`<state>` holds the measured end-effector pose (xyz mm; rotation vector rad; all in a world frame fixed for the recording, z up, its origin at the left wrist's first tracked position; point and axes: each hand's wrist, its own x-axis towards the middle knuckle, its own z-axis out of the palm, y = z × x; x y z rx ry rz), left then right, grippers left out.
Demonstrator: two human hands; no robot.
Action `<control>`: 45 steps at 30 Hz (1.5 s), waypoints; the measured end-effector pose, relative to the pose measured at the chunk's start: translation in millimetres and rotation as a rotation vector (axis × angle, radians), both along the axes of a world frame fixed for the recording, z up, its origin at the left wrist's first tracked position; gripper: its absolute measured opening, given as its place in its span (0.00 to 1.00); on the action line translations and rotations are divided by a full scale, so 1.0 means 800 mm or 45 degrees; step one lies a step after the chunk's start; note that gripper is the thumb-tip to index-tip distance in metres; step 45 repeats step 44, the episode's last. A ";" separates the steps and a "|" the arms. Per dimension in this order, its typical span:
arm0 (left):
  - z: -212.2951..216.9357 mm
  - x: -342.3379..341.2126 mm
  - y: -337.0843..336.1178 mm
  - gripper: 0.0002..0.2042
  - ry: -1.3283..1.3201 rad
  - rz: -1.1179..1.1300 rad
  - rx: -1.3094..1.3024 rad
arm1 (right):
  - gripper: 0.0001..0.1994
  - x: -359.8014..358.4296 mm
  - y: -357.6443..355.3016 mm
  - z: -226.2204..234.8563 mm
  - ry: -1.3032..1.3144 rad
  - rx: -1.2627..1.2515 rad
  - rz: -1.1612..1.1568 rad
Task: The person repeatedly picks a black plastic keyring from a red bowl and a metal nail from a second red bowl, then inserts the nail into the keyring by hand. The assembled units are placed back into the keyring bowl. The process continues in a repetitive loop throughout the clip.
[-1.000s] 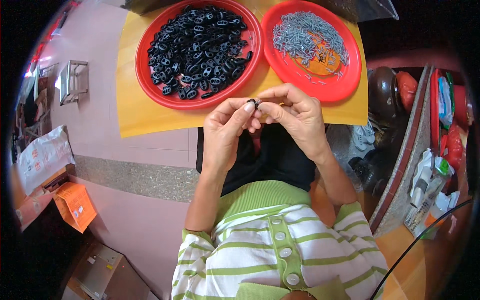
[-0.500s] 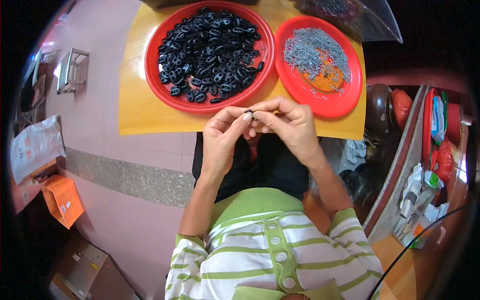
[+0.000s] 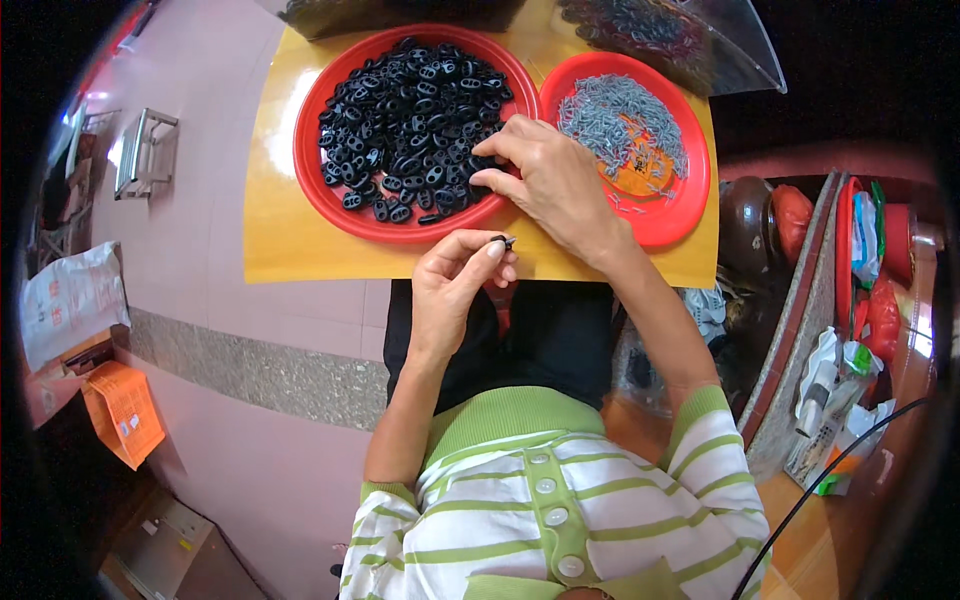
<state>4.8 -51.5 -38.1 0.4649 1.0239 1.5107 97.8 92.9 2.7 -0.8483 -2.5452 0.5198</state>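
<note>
Between the thumb and fingers of my left hand [image 3: 452, 285] is a small black oval plastic piece [image 3: 499, 240], with a short grey pin poking out of its right end. My left hand stays just in front of the table's near edge. My right hand [image 3: 560, 185] reaches over the right rim of a round red tray [image 3: 305, 185], its thumb and forefinger apart at the heap of black two-holed oval pieces [image 3: 415, 120]. To the right, a smaller red plate [image 3: 700, 180] carries many loose grey pins [image 3: 620, 105].
The trays stand on a yellow tabletop [image 3: 270, 240]. Behind them are a dark container [image 3: 400, 15] and a clear-sided bin [image 3: 740, 50]. A brown jar [image 3: 748, 215] and a cluttered ledge lie to the right. At left are a metal stool [image 3: 147, 155] and an orange bag [image 3: 125, 410].
My right hand has left the piece at my left hand and moved up to the black pieces. The grey pin now shows in the held piece. The view has shifted slightly.
</note>
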 end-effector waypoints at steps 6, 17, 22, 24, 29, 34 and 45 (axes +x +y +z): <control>-0.005 0.002 -0.001 0.08 -0.014 -0.005 0.011 | 0.09 0.001 -0.001 -0.002 0.009 -0.058 0.004; 0.000 0.005 -0.001 0.07 0.027 0.030 0.039 | 0.08 -0.009 0.022 0.001 -0.031 -0.215 0.112; 0.001 0.004 -0.006 0.07 0.017 0.074 0.045 | 0.09 0.002 0.007 0.009 0.308 -0.364 0.047; 0.009 0.004 -0.009 0.07 -0.051 0.132 0.027 | 0.11 0.020 -0.016 0.023 0.347 -0.671 -0.096; 0.031 -0.002 -0.015 0.07 0.030 0.194 0.040 | 0.10 0.054 -0.059 0.016 0.783 -1.404 -0.162; 0.034 0.005 -0.016 0.07 0.080 0.148 -0.025 | 0.11 0.065 -0.076 0.007 0.897 -1.617 -0.185; 0.027 0.009 -0.016 0.07 0.118 0.148 0.015 | 0.12 0.061 -0.089 -0.003 0.937 -1.523 -0.184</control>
